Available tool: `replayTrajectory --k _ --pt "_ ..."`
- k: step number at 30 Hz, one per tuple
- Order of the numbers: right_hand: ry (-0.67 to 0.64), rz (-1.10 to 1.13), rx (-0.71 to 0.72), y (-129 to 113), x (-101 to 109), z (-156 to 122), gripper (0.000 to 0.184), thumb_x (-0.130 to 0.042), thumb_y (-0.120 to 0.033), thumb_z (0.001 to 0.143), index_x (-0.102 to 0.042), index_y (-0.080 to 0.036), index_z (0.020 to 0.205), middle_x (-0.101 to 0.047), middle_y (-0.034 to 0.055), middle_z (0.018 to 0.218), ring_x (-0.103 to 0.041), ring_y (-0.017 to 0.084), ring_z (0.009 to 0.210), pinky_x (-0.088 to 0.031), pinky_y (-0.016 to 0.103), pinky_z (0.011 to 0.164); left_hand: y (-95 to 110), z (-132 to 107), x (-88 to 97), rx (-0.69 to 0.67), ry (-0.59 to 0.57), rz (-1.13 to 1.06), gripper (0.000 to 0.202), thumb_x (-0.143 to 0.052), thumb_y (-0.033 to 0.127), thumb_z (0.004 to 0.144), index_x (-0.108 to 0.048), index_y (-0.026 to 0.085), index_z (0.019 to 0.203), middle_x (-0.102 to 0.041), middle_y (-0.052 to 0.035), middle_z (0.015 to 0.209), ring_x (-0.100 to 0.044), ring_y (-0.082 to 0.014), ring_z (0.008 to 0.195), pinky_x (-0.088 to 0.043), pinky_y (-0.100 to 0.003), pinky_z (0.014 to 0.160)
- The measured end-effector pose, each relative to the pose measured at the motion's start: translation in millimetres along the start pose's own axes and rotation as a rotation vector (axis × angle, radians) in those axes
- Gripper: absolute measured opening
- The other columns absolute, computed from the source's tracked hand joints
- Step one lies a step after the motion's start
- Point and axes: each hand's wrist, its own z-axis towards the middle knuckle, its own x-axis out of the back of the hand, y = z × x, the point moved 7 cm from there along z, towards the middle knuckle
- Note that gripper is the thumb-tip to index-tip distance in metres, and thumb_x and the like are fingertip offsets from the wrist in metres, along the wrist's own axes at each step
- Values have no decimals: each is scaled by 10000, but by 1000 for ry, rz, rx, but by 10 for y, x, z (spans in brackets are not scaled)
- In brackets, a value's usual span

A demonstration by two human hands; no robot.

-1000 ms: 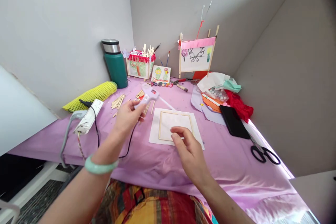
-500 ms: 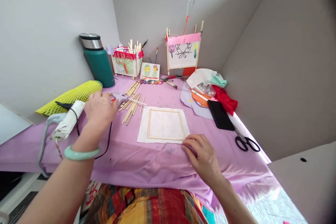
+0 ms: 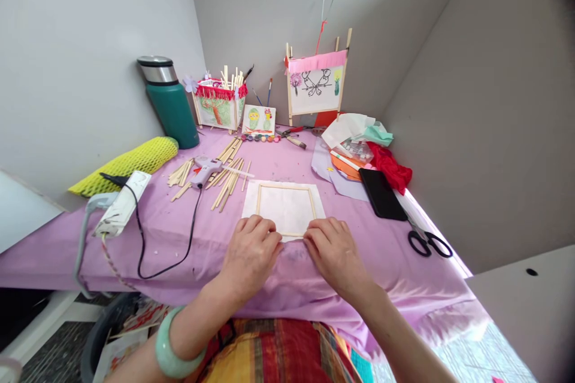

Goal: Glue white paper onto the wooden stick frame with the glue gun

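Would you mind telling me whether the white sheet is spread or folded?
Spread: the white sheet lies flat beneath the stick frame and shows beyond its sides. The left hand and right hand hide its near corners.

From here I count one left hand, one right hand, one frame, one white sheet, one glue gun, one bottle, one phone, one pair of scissors, and many loose sticks.

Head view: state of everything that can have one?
White sheet: spread flat
Wooden frame: lying flat on the sheet
Left hand: at the sheet's near edge
Right hand: at same edge
Glue gun: lying down, unheld
Flask: standing, capped
Red-fringed box: upright
Phone: lying flat
Scissors: lying down, open or shut unclear
Red cloth: crumpled
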Motion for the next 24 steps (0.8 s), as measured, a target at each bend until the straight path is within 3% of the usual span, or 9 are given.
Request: replayTrajectory --k 10,16,24 --pt "-6 67 -58 37 -6 6 111 -490 -162 908 -579 -173 842 -626 68 905 -491 201 826 -354 352 741 49 74 -79 18 4 51 105 -557 177 856 -638 182 789 -625 -68 927 -488 -232 889 -369 -392 767" --pt "-51 172 -43 -3 10 39 129 -551 -175 865 -566 -170 994 -608 87 1048 -509 221 944 -377 379 818 19 85 -82 35 35 5 117 -540 167 861 -632 182 790 -626 -70 935 -489 -229 891 -372 -394 771" --pt "-56 152 -50 -8 -11 84 50 -557 -177 866 -592 -190 900 -616 75 1025 -517 220 947 -377 383 822 -40 74 -40 77 58 -24 57 -577 166 831 -630 181 844 -627 -80 964 -501 -237 904 -368 -393 755"
